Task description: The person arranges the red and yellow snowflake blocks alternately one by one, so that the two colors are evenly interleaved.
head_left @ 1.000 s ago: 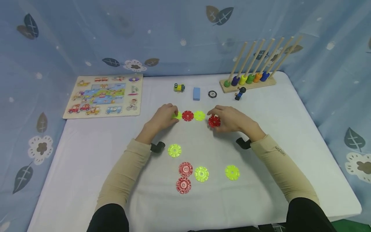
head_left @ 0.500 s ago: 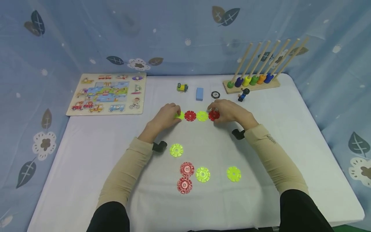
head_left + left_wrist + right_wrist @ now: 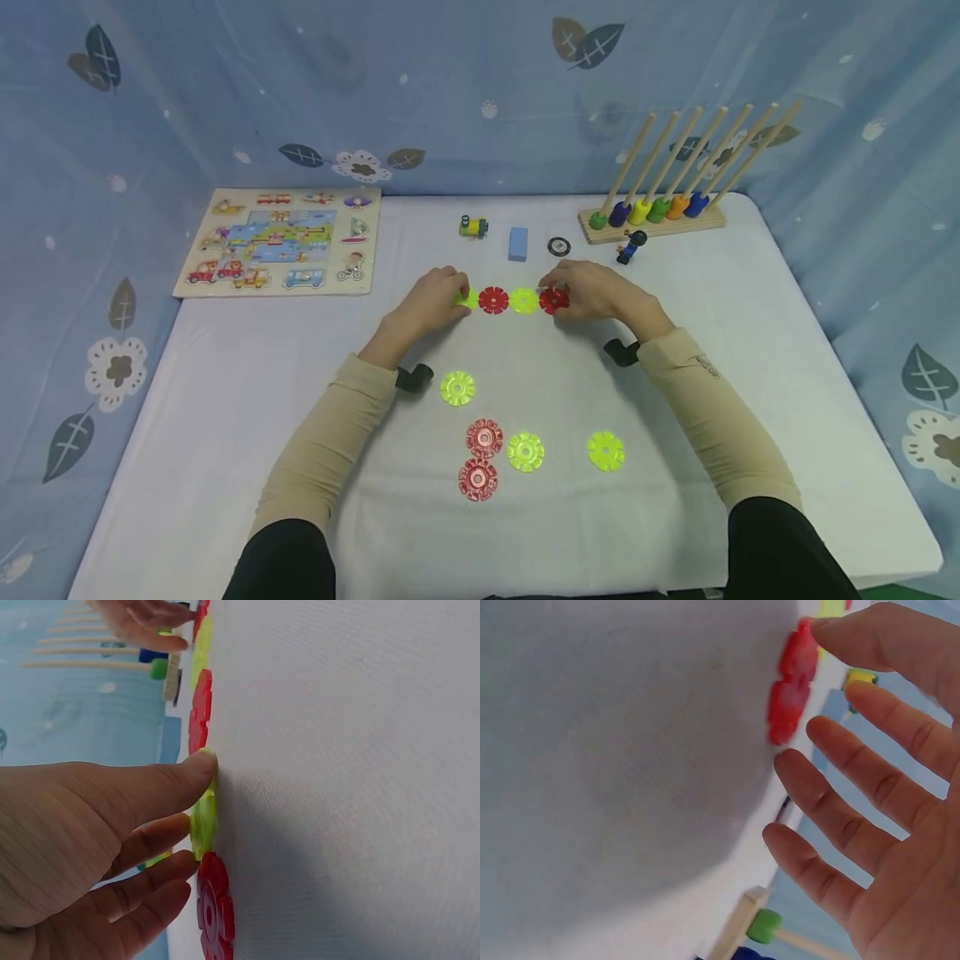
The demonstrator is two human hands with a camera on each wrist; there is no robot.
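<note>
left of the blue block (image 3: pixel 518 244) and nearer us, our left hand (image 3: pixel 429 302) has its grip pinched on a yellow-green disc (image 3: pixel 203 829); rightward, our right hand (image 3: pixel 596 292) thumbs a red disc (image 3: pixel 553 301), fingers spread apart.

Behind the disc row (image 3: pixel 501 301), a block (image 3: pixel 517 244) lies between puzzle (image 3: pixel 281 242) and rack (image 3: pixel 654 227).

Right hand (image 3: pixel 919 862) with fingers spread apart, thumb tip at the upper end of a blurred red disc (image 3: pixel 787 709), white surface (image 3: pixel 630 750) beside it, yellow-green piece (image 3: pixel 831 607) at the top edge, small yellow toy (image 3: pixel 861 676) behind the fingers, green bead (image 3: pixel 765 926) by a wooden base (image 3: pixel 739 922) below.
</note>
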